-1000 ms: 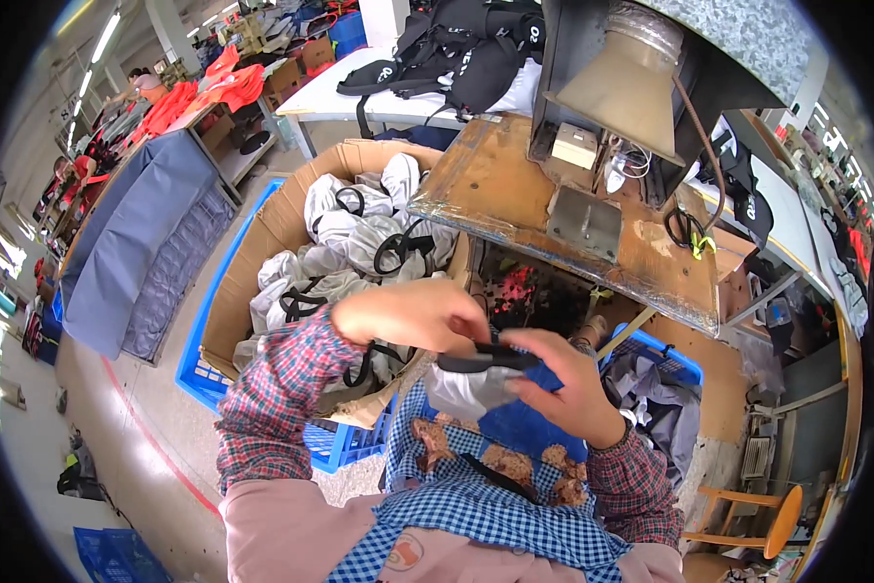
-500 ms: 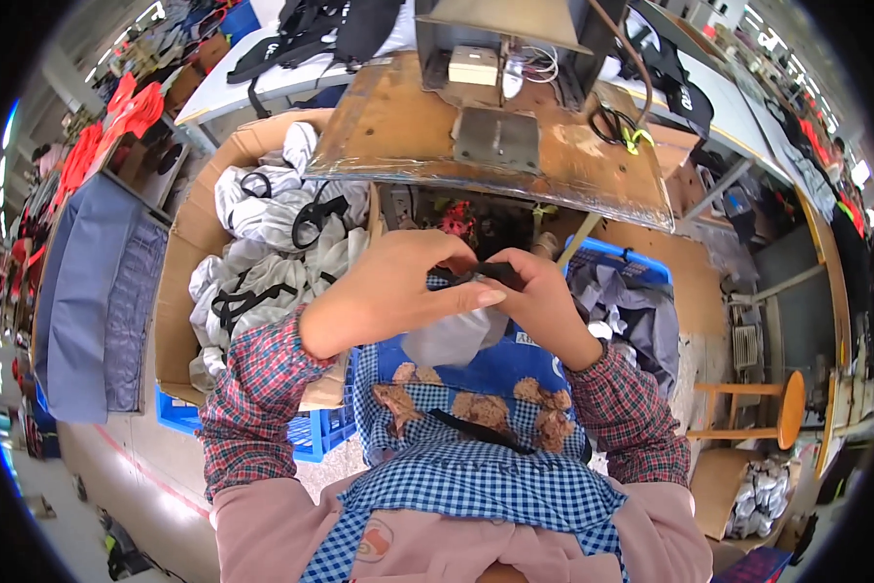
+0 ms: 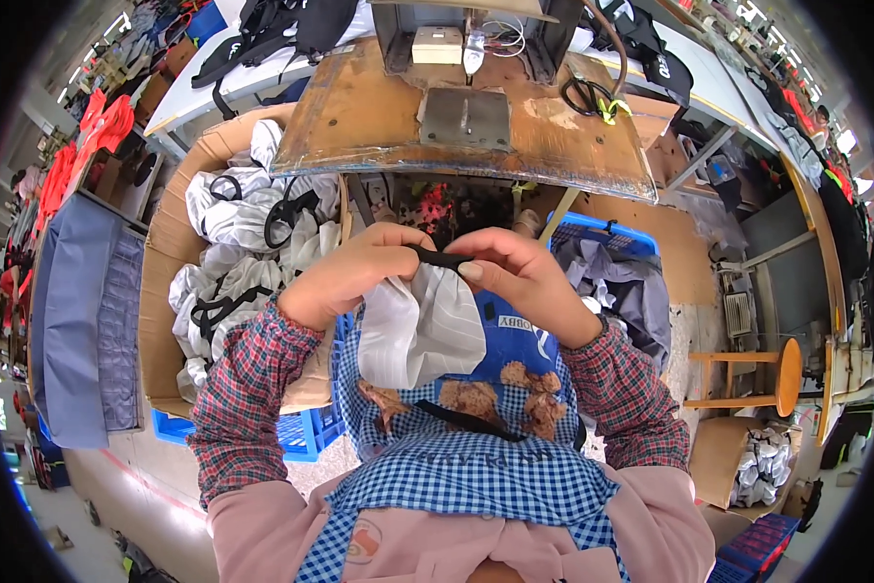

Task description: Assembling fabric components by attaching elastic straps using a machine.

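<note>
Workroom, wide view: worn wooden table (image 3: pixel 359 107) ahead, w/ metal plate (image 3: pixel 465 118) set in top and small whitish box (image 3: pixel 437 45) toward the back. White table (image 3: pixel 179 102) behind, upper L, bears black bags (image 3: pixel 286 34).

Person seated at near edge. L hand (image 3: pixel 354 275): fingers bent, pinching L part of black band (image 3: pixel 444 258). R hand (image 3: pixel 524 282): thumb and fingers pinching same band at its R part; hands close together. Pale striped cloth (image 3: pixel 418 335) hangs from band, over lap, in front of blue check apron (image 3: pixel 495 496).

L side: cardboard box (image 3: pixel 160 321), full of similar pale cloths (image 3: pixel 243 214) w/ black bands; blue crate (image 3: pixel 311 432) visible below it. R side: blue basket (image 3: pixel 607 236) w/ grey cloth (image 3: pixel 617 277). Wooden stool (image 3: pixel 789 379) farther R.
</note>
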